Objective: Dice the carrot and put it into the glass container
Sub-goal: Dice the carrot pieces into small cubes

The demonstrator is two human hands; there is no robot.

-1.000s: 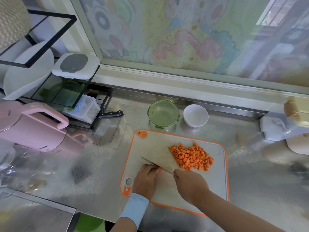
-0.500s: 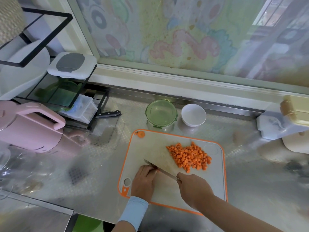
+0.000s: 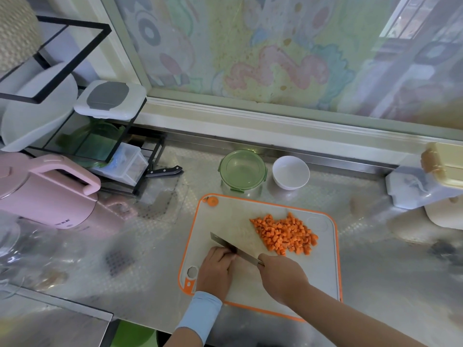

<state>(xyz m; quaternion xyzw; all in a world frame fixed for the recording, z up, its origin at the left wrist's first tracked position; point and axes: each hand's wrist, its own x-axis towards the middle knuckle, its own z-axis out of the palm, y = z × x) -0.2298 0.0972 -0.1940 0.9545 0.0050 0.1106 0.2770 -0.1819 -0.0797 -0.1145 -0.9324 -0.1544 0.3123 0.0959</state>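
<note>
A steel counter [image 3: 375, 259] carries an orange-edged cutting board [image 3: 323, 271]; diced carrot [image 3: 284, 234] lies heaped on the board's far right part; a green-rimmed glass container [image 3: 221, 169] stands just beyond the board, a white bowl [image 3: 290, 172] beside it; the right hand [image 3: 283, 279] grips a knife [image 3: 233, 247]; the left hand [image 3: 216, 270] rests knuckles-up against the blade, and I cannot tell whether it holds anything.

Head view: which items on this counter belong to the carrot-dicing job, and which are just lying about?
Part of the job:
- knife, gripped by the right hand
- left hand, by the blade
- diced carrot
- cutting board
- glass container

Lying about:
- white bowl
- pink kettle
- black-handled knife
- shelf rack
</note>
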